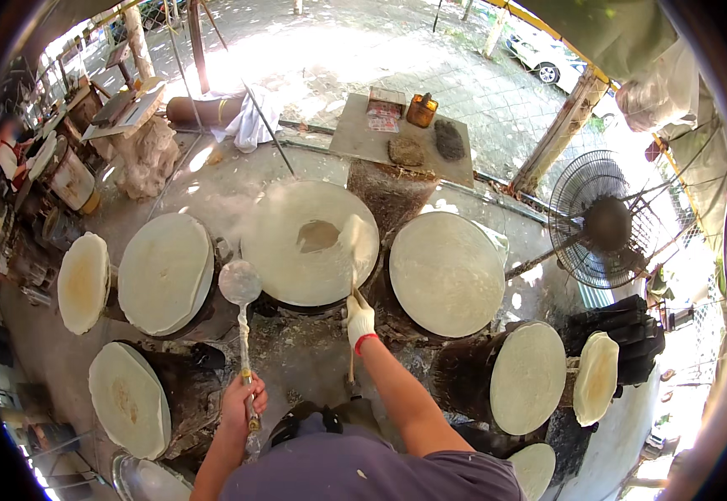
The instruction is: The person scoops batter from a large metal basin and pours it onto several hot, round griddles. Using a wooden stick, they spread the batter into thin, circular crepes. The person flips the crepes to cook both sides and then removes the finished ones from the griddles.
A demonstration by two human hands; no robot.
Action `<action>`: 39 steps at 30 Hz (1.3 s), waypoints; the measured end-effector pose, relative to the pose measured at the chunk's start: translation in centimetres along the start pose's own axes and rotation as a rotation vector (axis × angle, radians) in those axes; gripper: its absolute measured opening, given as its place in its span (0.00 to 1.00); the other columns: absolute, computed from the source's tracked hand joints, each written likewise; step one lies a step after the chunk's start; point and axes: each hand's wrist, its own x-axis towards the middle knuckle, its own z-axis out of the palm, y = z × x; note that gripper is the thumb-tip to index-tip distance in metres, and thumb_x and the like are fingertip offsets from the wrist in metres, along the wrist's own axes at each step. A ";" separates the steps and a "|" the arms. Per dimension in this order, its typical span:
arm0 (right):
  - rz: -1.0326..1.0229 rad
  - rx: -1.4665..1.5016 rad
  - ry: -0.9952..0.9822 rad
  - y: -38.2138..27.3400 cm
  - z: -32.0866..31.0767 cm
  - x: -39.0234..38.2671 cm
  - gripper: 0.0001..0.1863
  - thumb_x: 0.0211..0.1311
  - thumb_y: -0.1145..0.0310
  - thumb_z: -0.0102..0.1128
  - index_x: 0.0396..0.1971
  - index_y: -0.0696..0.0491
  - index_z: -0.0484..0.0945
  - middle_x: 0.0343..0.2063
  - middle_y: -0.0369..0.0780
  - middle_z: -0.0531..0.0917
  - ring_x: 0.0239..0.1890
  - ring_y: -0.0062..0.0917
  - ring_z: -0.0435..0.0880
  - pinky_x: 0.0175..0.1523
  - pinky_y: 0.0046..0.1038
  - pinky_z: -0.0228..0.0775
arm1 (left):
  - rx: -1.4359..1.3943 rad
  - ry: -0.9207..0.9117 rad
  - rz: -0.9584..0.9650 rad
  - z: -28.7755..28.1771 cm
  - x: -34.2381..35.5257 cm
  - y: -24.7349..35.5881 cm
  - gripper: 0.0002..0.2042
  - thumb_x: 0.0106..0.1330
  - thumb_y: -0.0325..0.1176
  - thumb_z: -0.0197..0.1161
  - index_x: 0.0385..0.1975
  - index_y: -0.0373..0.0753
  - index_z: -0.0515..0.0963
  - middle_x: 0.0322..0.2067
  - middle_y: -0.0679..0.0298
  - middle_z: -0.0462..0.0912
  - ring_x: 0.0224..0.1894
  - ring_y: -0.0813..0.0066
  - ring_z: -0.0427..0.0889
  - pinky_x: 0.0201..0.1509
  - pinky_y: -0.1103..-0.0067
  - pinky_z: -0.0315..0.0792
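My left hand is bare and wrapped round the handle of a ladle, whose wide round bowl is coated in pale batter. The bowl hangs at the left of the middle griddle. My right hand, in a white glove with a red band at the wrist, grips the long stick of a batter spreader. Its whitish head, somewhat smeared, lies over the right part of the pale batter on that griddle. A brownish bare patch shows in the batter's middle. Steam or haze hangs over its left side.
Round griddles covered with pale flatbreads stand on both sides. A large black fan is at the right. Behind the middle griddle, a board bears an orange container and dark lumps. Another person is at far left.
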 end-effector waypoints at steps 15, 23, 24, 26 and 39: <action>-0.417 -0.665 -0.005 -0.2 -4.1 12.1 0.21 0.60 0.66 0.54 0.50 0.62 0.73 0.44 0.44 0.81 0.49 0.27 0.77 0.55 0.22 0.64 | 0.024 0.036 -0.186 1.3 2.5 -0.7 0.02 0.64 0.29 0.51 0.33 0.40 0.66 0.23 0.64 0.69 0.14 0.80 0.63 0.17 0.81 0.59; -0.231 -0.549 -0.263 -5.9 -2.3 15.0 0.20 0.61 0.59 0.54 0.47 0.58 0.77 0.34 0.44 0.83 0.34 0.25 0.79 0.45 0.26 0.69 | -0.029 0.114 -0.186 3.8 3.0 -3.5 0.03 0.66 0.31 0.50 0.32 0.40 0.66 0.21 0.66 0.67 0.13 0.83 0.61 0.13 0.84 0.57; -0.302 -0.706 -0.306 -2.7 -3.3 15.8 0.20 0.61 0.58 0.55 0.46 0.57 0.78 0.29 0.42 0.82 0.29 0.24 0.77 0.38 0.27 0.69 | -0.013 0.133 -0.195 4.1 3.0 -3.6 0.03 0.65 0.31 0.51 0.31 0.41 0.65 0.21 0.66 0.67 0.13 0.82 0.61 0.13 0.84 0.57; 0.122 -0.553 -0.552 -7.5 -1.6 7.5 0.20 0.60 0.56 0.57 0.45 0.55 0.79 0.17 0.36 0.76 0.18 0.19 0.71 0.23 0.24 0.63 | -0.041 0.145 -0.155 2.9 2.6 -4.2 0.04 0.65 0.31 0.51 0.30 0.41 0.64 0.19 0.67 0.66 0.12 0.83 0.60 0.13 0.84 0.57; 0.287 -0.119 -0.268 -2.9 -9.7 4.2 0.21 0.65 0.61 0.50 0.58 0.44 0.67 0.19 0.32 0.72 0.12 0.16 0.62 0.14 0.21 0.52 | 0.656 0.388 0.025 6.9 12.4 -3.8 0.06 0.60 0.28 0.54 0.27 0.37 0.63 0.14 0.64 0.65 0.10 0.74 0.68 0.11 0.75 0.61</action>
